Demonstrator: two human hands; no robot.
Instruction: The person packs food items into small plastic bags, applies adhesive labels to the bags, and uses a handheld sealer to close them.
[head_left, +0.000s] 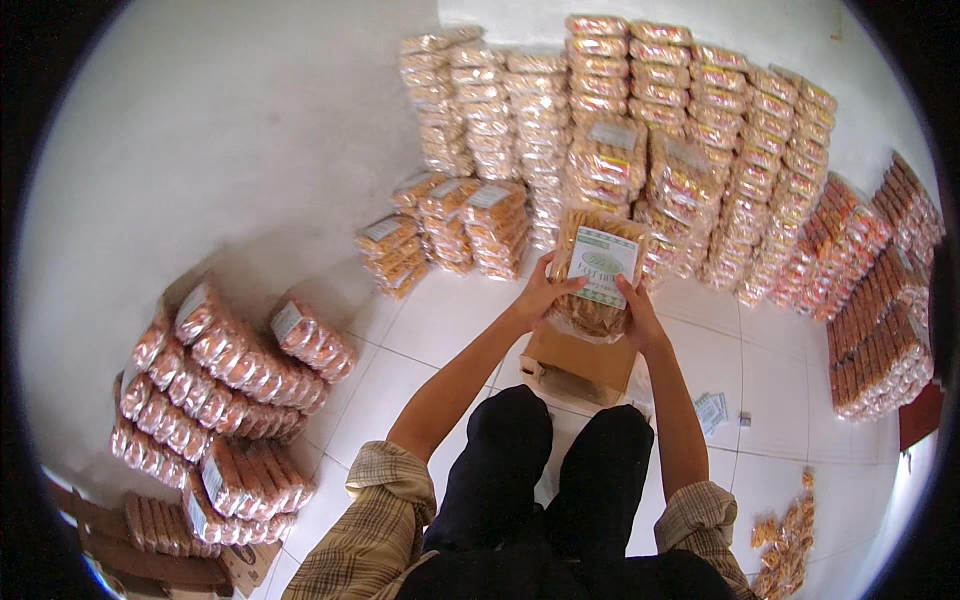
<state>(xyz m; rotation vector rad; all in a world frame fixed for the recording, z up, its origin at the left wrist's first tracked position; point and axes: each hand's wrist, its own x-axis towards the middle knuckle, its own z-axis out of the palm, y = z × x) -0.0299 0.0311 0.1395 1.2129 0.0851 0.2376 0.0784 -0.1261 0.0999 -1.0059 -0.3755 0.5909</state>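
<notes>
A clear plastic pack of light brown snack sticks (592, 322) is held up before me, with a white and green printed label (604, 264) on its upper face. My left hand (541, 294) grips the pack's left side, its thumb on the label's edge. On the right side my right hand (639, 311) grips it, the thumb also over the label. Below the pack, a brown cardboard box (577, 371) stands on the tiled floor, partly hidden by the pack and my knees. Loose green and white labels (710, 412) lie to the right of my right forearm.
Tall stacks of packed snacks (667, 82) line the wall, with shorter stacks of orange-brown packs (487, 217) before them. Reddish-brown packs (225, 360) are piled at left, dark brown ones (877, 352) at right. A small grey object (745, 419) and small snack packets (787, 544) lie on the floor.
</notes>
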